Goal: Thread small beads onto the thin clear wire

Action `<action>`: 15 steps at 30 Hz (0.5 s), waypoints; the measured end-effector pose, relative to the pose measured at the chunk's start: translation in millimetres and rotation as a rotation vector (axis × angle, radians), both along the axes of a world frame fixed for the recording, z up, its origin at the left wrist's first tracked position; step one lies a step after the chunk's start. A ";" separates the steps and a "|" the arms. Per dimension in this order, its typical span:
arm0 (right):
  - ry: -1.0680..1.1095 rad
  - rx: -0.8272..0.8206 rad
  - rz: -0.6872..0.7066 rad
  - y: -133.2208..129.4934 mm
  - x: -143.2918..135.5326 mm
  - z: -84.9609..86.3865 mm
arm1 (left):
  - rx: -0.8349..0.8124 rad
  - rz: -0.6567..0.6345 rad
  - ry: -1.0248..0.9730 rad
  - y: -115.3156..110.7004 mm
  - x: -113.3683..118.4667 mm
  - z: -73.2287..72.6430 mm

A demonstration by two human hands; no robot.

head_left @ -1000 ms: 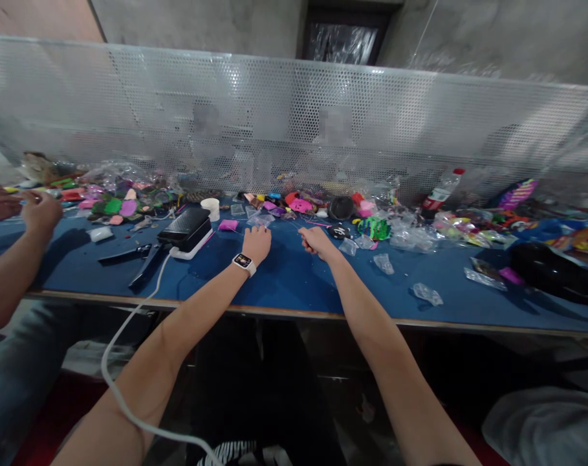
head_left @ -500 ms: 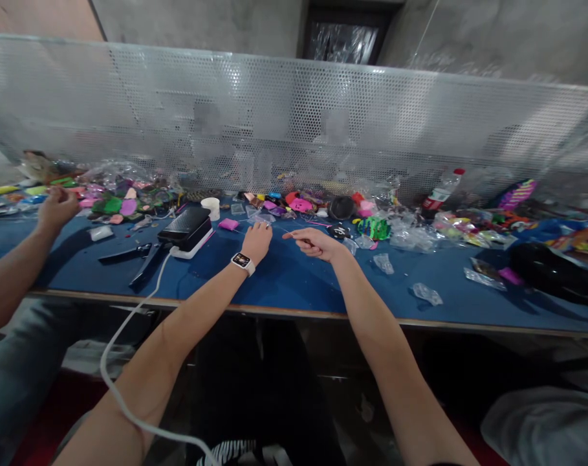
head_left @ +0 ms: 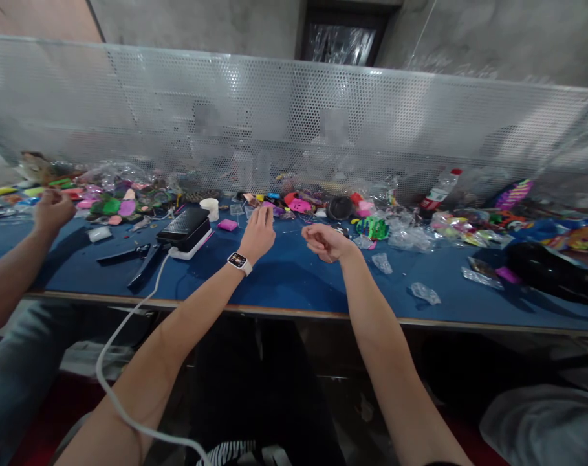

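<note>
My left hand (head_left: 259,232), with a white-banded watch (head_left: 239,261) at its wrist, is raised over the blue table (head_left: 284,285), its fingers pinched together near the tips. To its right my right hand (head_left: 326,243) has curled fingers; whatever it grips is too small to make out. A faint thin line seems to run between the two hands. Left of my left hand lies a pink packet (head_left: 227,224), with a white roll (head_left: 210,208) behind it. A green striped piece (head_left: 372,228) rests beyond my right hand.
A phone (head_left: 183,224) lies on a white block with a cable (head_left: 102,362) crossing my left arm. Pliers (head_left: 145,265) lie beside it. Another person's hand (head_left: 54,208) is at the left. A bottle (head_left: 439,193), plastic bags (head_left: 424,293) and a black object (head_left: 555,272) are at right.
My left hand has turned, its fingers now pointing up and away. My right hand has moved slightly right and its fingers have curled; the small brown thing at its fingertips no longer shows.
</note>
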State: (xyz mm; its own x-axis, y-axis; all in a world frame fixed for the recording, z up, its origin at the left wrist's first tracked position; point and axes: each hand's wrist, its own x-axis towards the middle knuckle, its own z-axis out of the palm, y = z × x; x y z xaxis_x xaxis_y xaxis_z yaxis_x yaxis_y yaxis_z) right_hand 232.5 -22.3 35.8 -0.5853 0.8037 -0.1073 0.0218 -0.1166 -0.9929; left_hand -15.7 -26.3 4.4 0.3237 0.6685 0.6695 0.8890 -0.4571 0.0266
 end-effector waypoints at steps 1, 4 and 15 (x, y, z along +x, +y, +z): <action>0.049 0.035 -0.044 0.4 -2.8 1.3 | 0.020 -0.042 0.018 -0.6 1.3 0.0; 0.171 0.112 -0.222 4.0 -15.6 1.8 | 0.058 -0.193 0.102 -3.2 6.6 -0.7; 0.208 0.418 -0.438 8.6 -34.6 -12.5 | 0.034 -0.597 0.474 -12.9 23.3 -9.4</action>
